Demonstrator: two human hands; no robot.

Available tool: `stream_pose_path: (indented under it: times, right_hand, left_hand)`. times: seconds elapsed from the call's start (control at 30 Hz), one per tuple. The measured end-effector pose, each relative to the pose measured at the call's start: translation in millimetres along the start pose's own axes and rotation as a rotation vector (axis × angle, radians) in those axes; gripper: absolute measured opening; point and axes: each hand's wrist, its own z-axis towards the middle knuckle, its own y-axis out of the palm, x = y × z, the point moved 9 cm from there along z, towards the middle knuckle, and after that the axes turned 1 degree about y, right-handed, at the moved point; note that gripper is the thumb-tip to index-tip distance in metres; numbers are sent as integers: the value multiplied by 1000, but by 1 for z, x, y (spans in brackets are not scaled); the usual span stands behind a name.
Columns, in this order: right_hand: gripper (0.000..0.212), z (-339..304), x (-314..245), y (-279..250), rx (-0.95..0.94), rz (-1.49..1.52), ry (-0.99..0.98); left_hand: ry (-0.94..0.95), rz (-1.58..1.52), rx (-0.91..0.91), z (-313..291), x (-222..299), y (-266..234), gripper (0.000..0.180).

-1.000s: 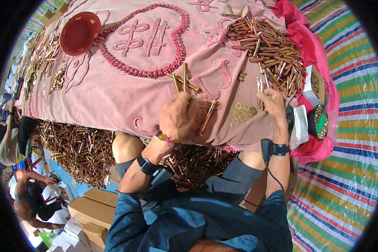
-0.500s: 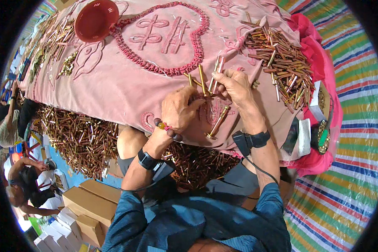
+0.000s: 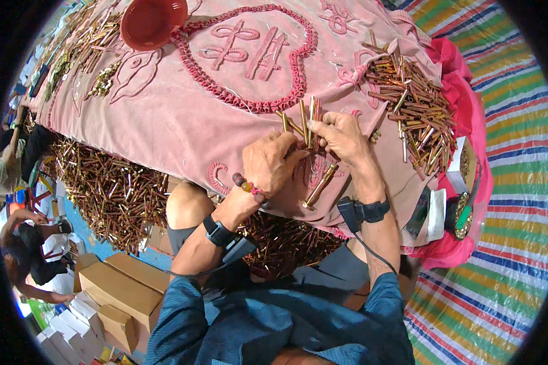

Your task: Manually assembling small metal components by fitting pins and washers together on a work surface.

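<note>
My left hand (image 3: 270,159) is closed, its fingers curled around slim brass-coloured rods (image 3: 285,122) that stick out past the fingertips. How many it holds is partly hidden. My right hand (image 3: 344,139) pinches shiny metal rods (image 3: 315,109) between thumb and fingers, close beside the left fingertips. Both hands are above the pink cloth (image 3: 182,143). Near my right wrist lies a single brass-coloured rod (image 3: 321,187) with a wider end, resting on the cloth.
A heap of copper-coloured rods (image 3: 417,109) lies at right, another large pile (image 3: 103,194) below the cloth at left. A red bowl (image 3: 154,24) sits at the far left. Cardboard boxes (image 3: 125,283) stand lower left, near another person (image 3: 30,243). Striped sheeting (image 3: 511,182) covers the right.
The rods in my right hand have come down beside those in my left hand. The whole view has shifted slightly, with the bowl appearing farther right and higher.
</note>
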Motion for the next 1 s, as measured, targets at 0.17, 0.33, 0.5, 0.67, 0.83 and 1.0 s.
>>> stream_pose_path:
  times: [0.17,0.33,0.5,0.67,0.83,1.0]
  right_hand:
    - [32,-1,-13,2,-28,-158,9]
    - [32,-1,-8,5,-44,-127,5]
    - [30,1,-1,5,-28,-61,33]
    - [28,0,1,3,-20,-34,41]
    - [28,-2,1,7,-6,-29,58]
    - [30,-2,0,5,43,-108,-12]
  left_hand:
    - [16,13,-26,-2,6,3,26]
    - [38,4,24,-3,6,0,31]
    - [40,23,0,-3,5,3,32]
    - [6,21,-31,-1,4,6,32]
    - [8,-30,-98,3,1,4,31]
    - [-146,-164,-360,9,-11,15,32]
